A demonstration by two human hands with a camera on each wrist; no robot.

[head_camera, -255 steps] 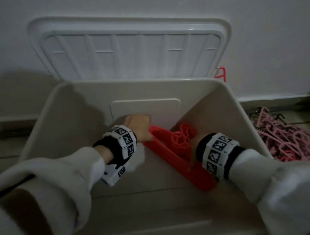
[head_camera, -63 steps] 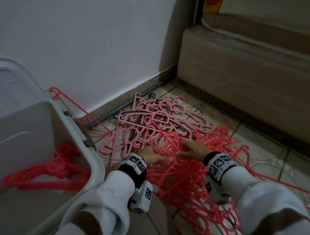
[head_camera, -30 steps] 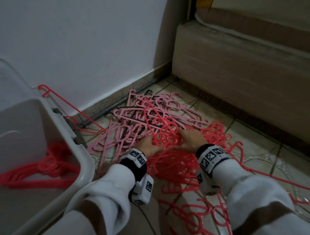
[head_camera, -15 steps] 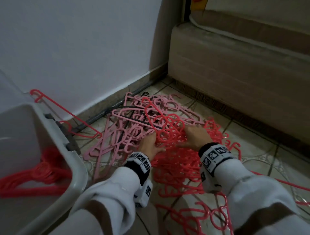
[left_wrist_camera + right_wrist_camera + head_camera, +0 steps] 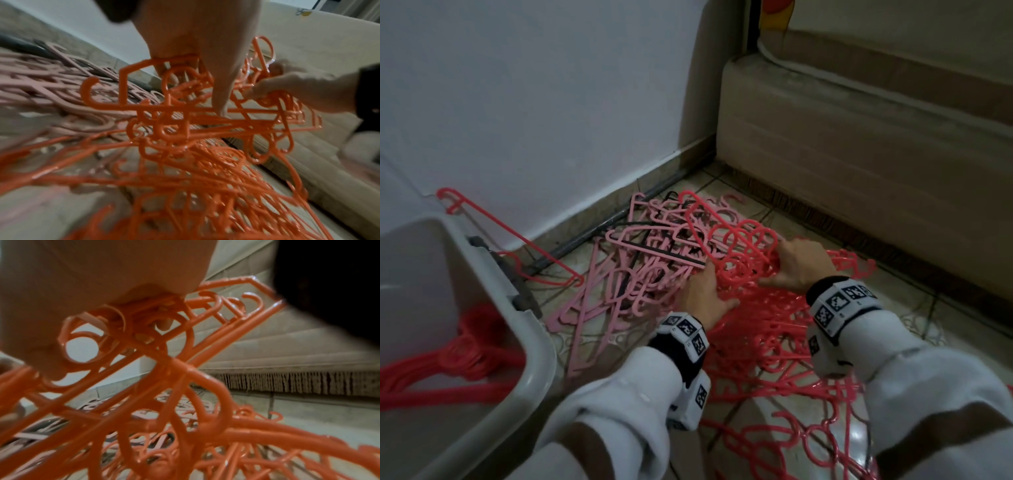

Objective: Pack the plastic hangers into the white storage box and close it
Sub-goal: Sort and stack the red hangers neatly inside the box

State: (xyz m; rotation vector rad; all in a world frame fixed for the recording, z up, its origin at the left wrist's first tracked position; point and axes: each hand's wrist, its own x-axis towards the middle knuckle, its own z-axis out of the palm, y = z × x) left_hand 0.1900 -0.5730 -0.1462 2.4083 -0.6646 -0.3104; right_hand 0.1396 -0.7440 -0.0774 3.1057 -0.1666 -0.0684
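left hand (image 5: 707,291) gripping, right hand (image 5: 799,265) gripping, both forward

Tangled red hangers (image 5: 767,329) sprawl on the floor beneath both hands; the white storage box (image 5: 530,346), left of them, holds more.

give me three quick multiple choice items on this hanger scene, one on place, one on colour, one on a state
1. Where does the white storage box stand?
A. left of the hanger pile
B. right of the pile
C. on the sofa

2. What colour are the hangers already inside the box?
A. black
B. red
C. pale pink

3. What are the two hands doing?
A. resting flat on the floor
B. closing the box
C. both gripping a bunch of red hangers

Answers:
1 A, the head view shows the box at the left, with the pile on the floor tiles to its right.
2 B, red hangers lie in the box; the pale pink hangers are on the floor.
3 C, the left hand and right hand curl round the bunch's hooks.
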